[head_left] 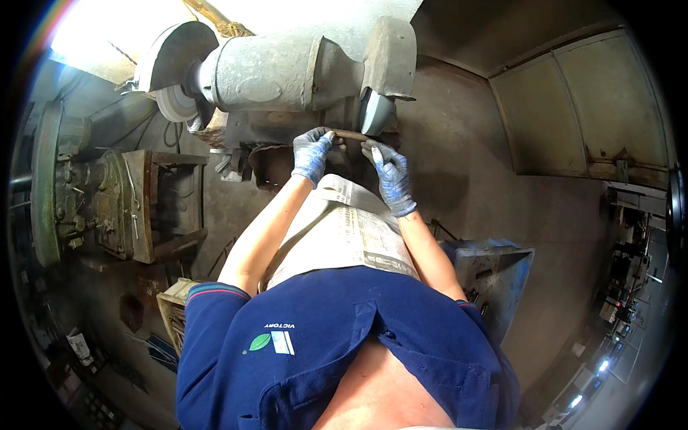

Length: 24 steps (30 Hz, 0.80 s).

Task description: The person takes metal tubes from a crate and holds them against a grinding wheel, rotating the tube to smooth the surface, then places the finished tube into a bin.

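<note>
Both hands on one workpiece. Left hand (313, 153), in a blue knitted glove with dark fingers, is closed around the left end of a thin brown bar (351, 135). Right hand (389, 172), same glove type, pinches the right end with its fingertips. Bar sits roughly level between them, right end just below the pale grinding wheel (378, 113) under the right-hand grey metal guard (391, 57). Can't tell whether bar and wheel touch. Grey cylindrical motor housing (261, 75) runs across behind the hands; round white grinding wheel (175, 104) at its left end. Printed paper sheet (351, 226) spread over the lap, below the hands. Blue-rimmed open metal bin (502, 276) right of the lap. Green-grey heavy machine (104, 201) far left.
</note>
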Available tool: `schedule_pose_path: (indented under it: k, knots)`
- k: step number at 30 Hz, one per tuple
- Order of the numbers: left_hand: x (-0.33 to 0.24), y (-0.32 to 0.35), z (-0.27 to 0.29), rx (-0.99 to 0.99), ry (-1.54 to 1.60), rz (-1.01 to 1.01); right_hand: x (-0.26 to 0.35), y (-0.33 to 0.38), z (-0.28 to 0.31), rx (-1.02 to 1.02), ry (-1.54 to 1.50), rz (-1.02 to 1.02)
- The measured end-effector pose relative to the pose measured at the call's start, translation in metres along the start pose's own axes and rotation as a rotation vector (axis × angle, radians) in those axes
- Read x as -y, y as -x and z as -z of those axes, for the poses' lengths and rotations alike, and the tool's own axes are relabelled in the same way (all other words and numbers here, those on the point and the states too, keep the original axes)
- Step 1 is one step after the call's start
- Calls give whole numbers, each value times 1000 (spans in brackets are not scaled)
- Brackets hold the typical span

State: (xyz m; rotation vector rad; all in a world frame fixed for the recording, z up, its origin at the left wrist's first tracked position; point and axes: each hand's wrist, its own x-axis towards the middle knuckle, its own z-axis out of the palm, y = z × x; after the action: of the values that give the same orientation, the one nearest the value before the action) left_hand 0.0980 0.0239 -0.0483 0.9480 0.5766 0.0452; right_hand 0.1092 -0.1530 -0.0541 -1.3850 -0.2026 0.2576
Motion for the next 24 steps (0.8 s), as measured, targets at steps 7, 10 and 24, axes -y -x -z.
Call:
schedule_pose_path:
  k: [7,10,24]
  knots:
    - [25,-8,-28,104,-76,24,-3,3,35,-144,-44,-76]
    - [28,-7,-32,85,-3,33,-4,1,44,-130,-80,-43]
    - [2,-4,12,23,-175,-42,-14,-5,-5,-10,-145,-82]
